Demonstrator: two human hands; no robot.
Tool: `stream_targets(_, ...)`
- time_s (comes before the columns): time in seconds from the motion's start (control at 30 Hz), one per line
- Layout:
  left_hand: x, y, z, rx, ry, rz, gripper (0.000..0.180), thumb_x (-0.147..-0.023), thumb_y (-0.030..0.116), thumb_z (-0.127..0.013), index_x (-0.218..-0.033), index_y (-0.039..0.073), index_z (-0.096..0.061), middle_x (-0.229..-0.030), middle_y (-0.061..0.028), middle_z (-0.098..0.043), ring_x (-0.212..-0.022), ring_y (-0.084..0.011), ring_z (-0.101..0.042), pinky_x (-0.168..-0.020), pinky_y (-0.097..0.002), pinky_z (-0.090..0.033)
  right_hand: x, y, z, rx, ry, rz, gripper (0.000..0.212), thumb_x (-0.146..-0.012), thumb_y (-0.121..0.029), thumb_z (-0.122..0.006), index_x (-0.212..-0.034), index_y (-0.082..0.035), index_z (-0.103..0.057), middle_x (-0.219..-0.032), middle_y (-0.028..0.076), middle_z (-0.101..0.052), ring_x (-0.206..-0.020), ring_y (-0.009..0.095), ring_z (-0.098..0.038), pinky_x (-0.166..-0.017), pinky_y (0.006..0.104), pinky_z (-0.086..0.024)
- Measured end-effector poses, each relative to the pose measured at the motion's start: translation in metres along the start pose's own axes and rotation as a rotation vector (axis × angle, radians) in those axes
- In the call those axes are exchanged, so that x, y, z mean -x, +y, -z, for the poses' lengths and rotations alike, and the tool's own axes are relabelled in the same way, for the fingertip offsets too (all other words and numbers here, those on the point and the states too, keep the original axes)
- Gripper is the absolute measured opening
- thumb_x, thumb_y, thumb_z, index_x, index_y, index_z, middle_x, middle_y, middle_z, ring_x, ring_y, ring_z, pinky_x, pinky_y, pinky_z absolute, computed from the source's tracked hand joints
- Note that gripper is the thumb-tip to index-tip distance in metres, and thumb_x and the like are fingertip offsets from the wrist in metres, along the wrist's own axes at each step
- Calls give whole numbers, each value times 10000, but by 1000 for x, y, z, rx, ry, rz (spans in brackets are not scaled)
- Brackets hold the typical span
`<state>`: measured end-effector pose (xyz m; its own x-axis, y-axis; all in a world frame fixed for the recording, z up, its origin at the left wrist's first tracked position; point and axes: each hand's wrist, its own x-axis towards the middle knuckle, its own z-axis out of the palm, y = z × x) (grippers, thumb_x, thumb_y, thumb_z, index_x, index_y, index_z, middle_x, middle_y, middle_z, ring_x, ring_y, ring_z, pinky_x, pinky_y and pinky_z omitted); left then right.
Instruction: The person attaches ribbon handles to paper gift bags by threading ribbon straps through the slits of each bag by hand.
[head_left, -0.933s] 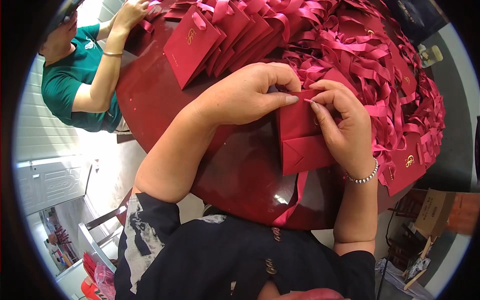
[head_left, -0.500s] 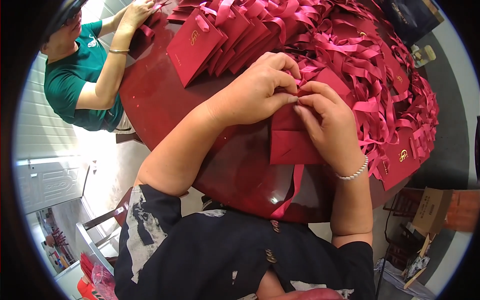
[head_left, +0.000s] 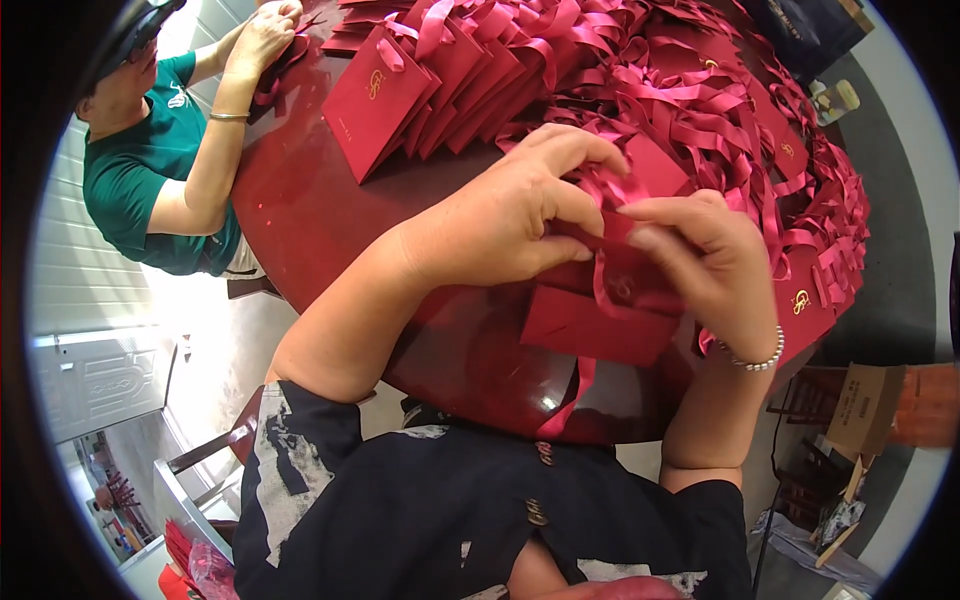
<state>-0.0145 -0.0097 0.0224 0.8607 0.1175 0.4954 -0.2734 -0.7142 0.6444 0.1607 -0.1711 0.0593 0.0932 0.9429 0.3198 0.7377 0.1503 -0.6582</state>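
Observation:
A small dark-red paper gift bag (head_left: 600,322) is tilted over the near part of the table, its folded base toward me. My left hand (head_left: 515,210) is closed at the bag's upper edge, thumb and forefinger pinching it. A pink ribbon loop (head_left: 601,285) hangs across the bag's face. On the bag's other side, my right hand (head_left: 722,262) is bent over the upper edge. Its thumb is smeared by motion, so whether it grips anything is unclear. A loose strip of pink ribbon (head_left: 575,395) lies below the bag, reaching the table's near edge.
Red bags (head_left: 385,95) with ribbon handles stand in an overlapping row at the back. A heap of ribboned bags (head_left: 700,110) covers the table's far right. Across the dark-red glossy table (head_left: 300,190), a person in a green shirt (head_left: 150,190) handles something red.
My right hand has moved right, away from my left, where their fingertips were together. The bag has tipped, and the ribbon loop now shows on its face.

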Motion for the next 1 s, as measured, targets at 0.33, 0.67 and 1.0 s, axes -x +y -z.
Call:
stream_targets(0.33,-8,8,6,65,-113,-123,195,-684,107,-824,-867,92,-760,-1525,-245,-405,-1396,-406,-390,-1138,-489,-277,-1,12,9,-291,-234,52,263,-778,84,-728,-1025,-6,-734,-876,73,-671,-794,162,-644,-699,273,-501)
stream_targets(0.67,-6,2,2,363,-170,33,166,-721,20,-800,-868,77,-748,-1560,-208,-379,-1470,-343,-337,-1154,-474,-269,-11,28,-2,-350,-343,208,108,-819,24,-713,-920,2,-682,-848,86,-657,-782,224,-649,-709,310,-515)
stream_targets(1.0,-4,-6,2,431,-196,127,158,-743,1,-788,-884,50,-735,-1593,-201,-332,-1489,-340,-309,-1161,-436,-273,-10,38,-5,-399,-326,190,78,-839,18,-706,-906,8,-666,-858,67,-663,-785,189,-638,-708,295,-509)
